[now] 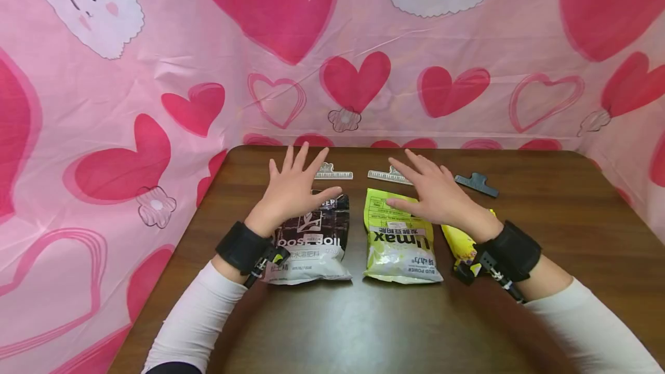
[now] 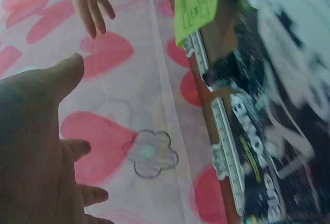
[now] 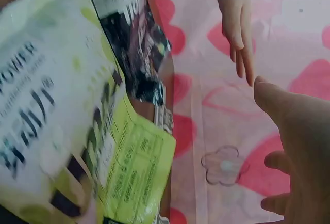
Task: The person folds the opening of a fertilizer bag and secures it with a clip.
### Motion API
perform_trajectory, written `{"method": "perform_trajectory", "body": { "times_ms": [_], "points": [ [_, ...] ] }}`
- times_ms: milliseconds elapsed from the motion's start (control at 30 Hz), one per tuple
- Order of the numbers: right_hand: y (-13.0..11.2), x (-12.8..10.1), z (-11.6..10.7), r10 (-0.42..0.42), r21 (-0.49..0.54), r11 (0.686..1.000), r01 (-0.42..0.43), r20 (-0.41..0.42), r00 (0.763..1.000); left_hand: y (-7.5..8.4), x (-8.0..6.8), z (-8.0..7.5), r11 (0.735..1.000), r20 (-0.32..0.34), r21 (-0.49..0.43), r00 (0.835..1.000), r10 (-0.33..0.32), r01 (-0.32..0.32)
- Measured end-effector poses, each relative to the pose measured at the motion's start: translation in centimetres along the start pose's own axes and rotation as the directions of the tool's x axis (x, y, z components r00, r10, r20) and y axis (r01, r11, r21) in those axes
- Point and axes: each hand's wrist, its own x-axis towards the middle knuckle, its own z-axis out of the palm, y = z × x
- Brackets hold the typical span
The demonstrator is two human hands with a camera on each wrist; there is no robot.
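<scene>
Brown table (image 1: 545,235): left hand (image 1: 291,189) over dark bag (image 1: 312,241), right hand (image 1: 436,195) over green bag (image 1: 397,247)

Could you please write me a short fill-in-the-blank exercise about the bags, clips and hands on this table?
1. The left hand hovers open over the ____ bag.
2. The right hand is spread over the ____ bag.
3. Beyond the bags, the dark clip lies farthest to the ____.
4. Both clear clips lie on the brown ____.

Missing words: black; green; right; table
</scene>
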Motion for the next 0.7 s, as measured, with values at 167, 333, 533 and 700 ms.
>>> {"method": "perform_trajectory", "body": {
  "times_ms": [167,333,533,700],
  "points": [
    [-1.4,-0.3,0.7,-0.055,0.083,0.995,0.052,0.032,0.998,-1.8,-1.8,-0.1,1.0,0.027,-0.022,1.0,0.001,-0.001],
    [-2.6,-0.3,2.0,-0.098,0.191,0.978,0.087,0.05,0.994,-3.4,-3.3,0.4,0.996,0.034,-0.092,0.999,-0.016,0.019],
    [-3.7,0.3,3.7,-0.157,0.37,0.922,0.118,0.078,0.984,-6.0,-4.4,1.7,0.971,0.043,-0.213,0.993,-0.106,0.112],
    [-4.5,1.4,5.0,-0.135,0.48,0.876,0.048,0.148,0.98,-8.4,-5.3,3.1,0.935,0.058,-0.294,0.98,-0.189,0.198]
  ]
}}
